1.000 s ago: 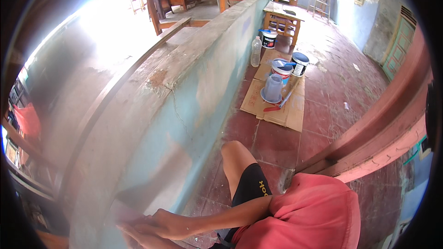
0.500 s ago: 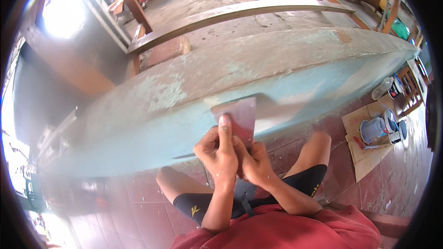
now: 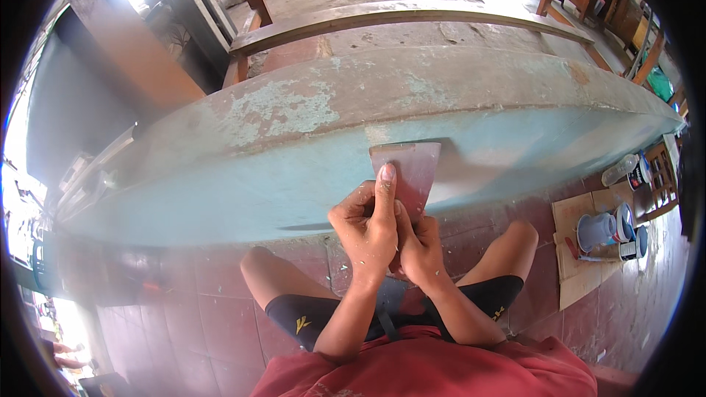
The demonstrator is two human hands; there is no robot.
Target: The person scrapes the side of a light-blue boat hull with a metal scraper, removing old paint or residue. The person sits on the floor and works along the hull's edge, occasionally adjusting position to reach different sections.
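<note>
Both my hands grip a wide flat scraper (image 3: 418, 173), its blade pointing away from me. My left hand (image 3: 365, 228) is closed on it, the thumb pressed along the blade's face. My right hand (image 3: 421, 246) wraps round the lower part, and the fingers of both hands largely hide the handle. The blade's far edge lies at the pale blue side of a low wall (image 3: 294, 195), just under its worn grey top. A small pale scraped patch (image 3: 378, 132) shows right beyond the blade. Little light flecks stick to my hands.
Blue-grey tubs (image 3: 594, 231) and cans stand on flattened cardboard (image 3: 577, 279) at the right, near a clear plastic bottle (image 3: 619, 170). A wooden rail (image 3: 412, 16) runs behind the wall. Reddish floor tiles (image 3: 220, 323) lie around my knees.
My hands and the scraper appear further right and slightly higher in the picture, while the whole view has also shifted. Both hands keep their grip on the scraper.
</note>
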